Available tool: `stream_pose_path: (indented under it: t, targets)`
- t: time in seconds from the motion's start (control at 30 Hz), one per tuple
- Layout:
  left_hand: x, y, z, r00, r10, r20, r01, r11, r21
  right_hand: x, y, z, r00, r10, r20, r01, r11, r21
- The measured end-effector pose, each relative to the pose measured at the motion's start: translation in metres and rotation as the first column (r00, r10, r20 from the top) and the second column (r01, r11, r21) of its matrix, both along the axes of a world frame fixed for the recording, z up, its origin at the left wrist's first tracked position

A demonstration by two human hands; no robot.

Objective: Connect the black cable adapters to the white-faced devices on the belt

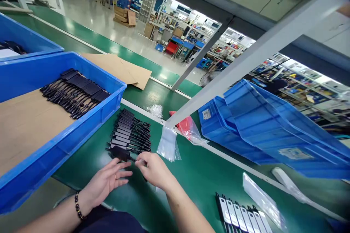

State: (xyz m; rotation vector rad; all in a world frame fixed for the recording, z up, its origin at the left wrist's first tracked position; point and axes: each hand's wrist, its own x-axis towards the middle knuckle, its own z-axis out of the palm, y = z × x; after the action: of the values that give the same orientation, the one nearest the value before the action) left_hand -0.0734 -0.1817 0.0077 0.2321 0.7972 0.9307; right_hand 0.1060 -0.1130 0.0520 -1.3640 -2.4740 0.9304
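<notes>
My right hand [154, 170] is closed in a pinch around the cable of a flat black device [120, 153], whose body points left. Close under that body, my left hand [108, 180] has its fingers stretched apart; whether a fingertip touches it I cannot tell. Just beyond lies a row of similar black devices with cables [127, 129] on the green table [191, 178]. Right of the row are clear plastic bags [168, 142]. At the lower right, devices with pale faces [243, 214] lie side by side.
On the left stands a large blue bin [90, 134], cardboard-lined, holding more black devices [79, 91]. Cardboard sheets [120, 67] lie behind it. A white post [218, 87] rises beside a red bag [187, 127]. Blue bins [273, 127] lean at the right. Two people stand far off.
</notes>
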Motion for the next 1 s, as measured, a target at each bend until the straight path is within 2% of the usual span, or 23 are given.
stream_pose_path:
  t: [0.1,0.23,0.3,0.4,0.57,0.67,0.8,0.9,1.0]
  targets:
    - [0.009,0.009,0.012,0.981,0.047,-0.186,-0.014,0.984,0.175,0.011,-0.006,0.009,0.969,-0.163,-0.187,0.114,0.962,-0.249]
    - [0.015,0.020,0.025,0.891,0.051,-0.452,0.107,0.942,0.318,0.020,-0.022,0.005,0.927,-0.288,-0.242,0.180,0.904,-0.388]
    - [0.017,0.022,0.028,0.867,0.035,-0.497,0.162,0.924,0.347,0.022,-0.032,0.001,0.918,-0.304,-0.255,0.194,0.904,-0.381]
    - [0.022,0.024,0.028,0.861,-0.005,-0.509,0.223,0.903,0.367,0.025,-0.044,-0.004,0.913,-0.303,-0.273,0.218,0.928,-0.301]
    - [0.035,0.023,0.024,0.843,-0.046,-0.536,0.270,0.898,0.347,0.030,-0.057,-0.014,0.910,-0.320,-0.262,0.255,0.933,-0.255]
    - [0.045,0.023,0.024,0.877,-0.056,-0.478,0.223,0.927,0.300,0.030,-0.066,-0.019,0.913,-0.334,-0.233,0.300,0.939,-0.170]
    - [0.060,0.022,0.028,0.980,-0.108,-0.165,0.133,0.979,0.153,0.032,-0.076,-0.012,0.927,-0.294,-0.233,0.297,0.955,-0.024]
    - [0.069,0.021,0.032,0.991,-0.135,-0.027,0.136,0.989,0.066,0.043,-0.075,0.002,0.917,-0.283,-0.280,0.297,0.955,0.007]
    - [0.076,0.019,0.035,0.980,-0.196,0.012,0.196,0.980,0.038,0.056,-0.065,0.007,0.913,-0.304,-0.271,0.348,0.928,0.131]
